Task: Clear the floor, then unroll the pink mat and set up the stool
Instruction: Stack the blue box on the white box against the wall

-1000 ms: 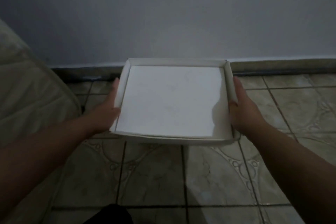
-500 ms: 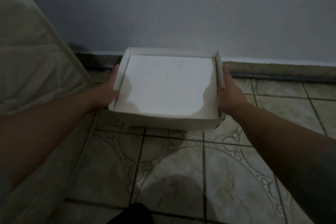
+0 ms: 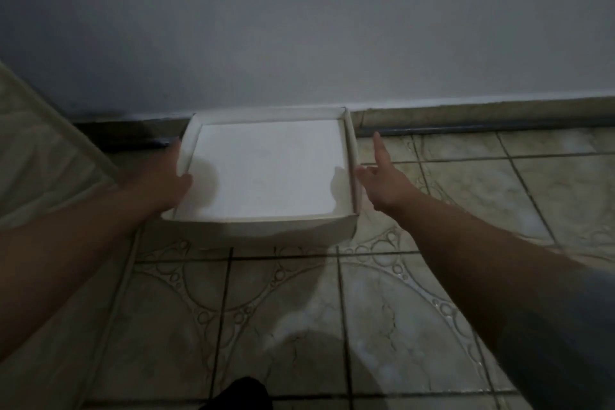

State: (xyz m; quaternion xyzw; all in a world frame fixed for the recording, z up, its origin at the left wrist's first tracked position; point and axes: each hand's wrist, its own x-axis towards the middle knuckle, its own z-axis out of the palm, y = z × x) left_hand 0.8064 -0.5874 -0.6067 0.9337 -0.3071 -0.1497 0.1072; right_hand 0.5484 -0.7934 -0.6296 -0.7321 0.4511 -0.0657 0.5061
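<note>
- Your floor (image 3: 299,326) is glazed beige tile with dark grout and a raised pattern of circles and arcs; light glares off the tiles low and right of centre.
- A plain grey-white wall (image 3: 299,27) fills the upper half, meeting the floor at a tiled skirting (image 3: 482,110) with a dark line beneath it.
- A shallow white cardboard box (image 3: 266,170), open-topped and with nothing showing inside, lies on the floor with its far edge at the skirting.
- Your left hand (image 3: 163,176) holds the box's left wall, thumb hooked over the rim onto the inside; the fingers are hidden behind the wall.
- Your right hand (image 3: 382,176) is just beside the right wall, fingers straight and spread, index pointing toward the wall; whether the thumb tip touches the cardboard cannot be told.
- A pale quilted mattress (image 3: 40,160) with a piped edge leans in at the left.
- Something dark (image 3: 238,393) sits at the bottom edge, too dim to name.
- The room is dim overall.
</note>
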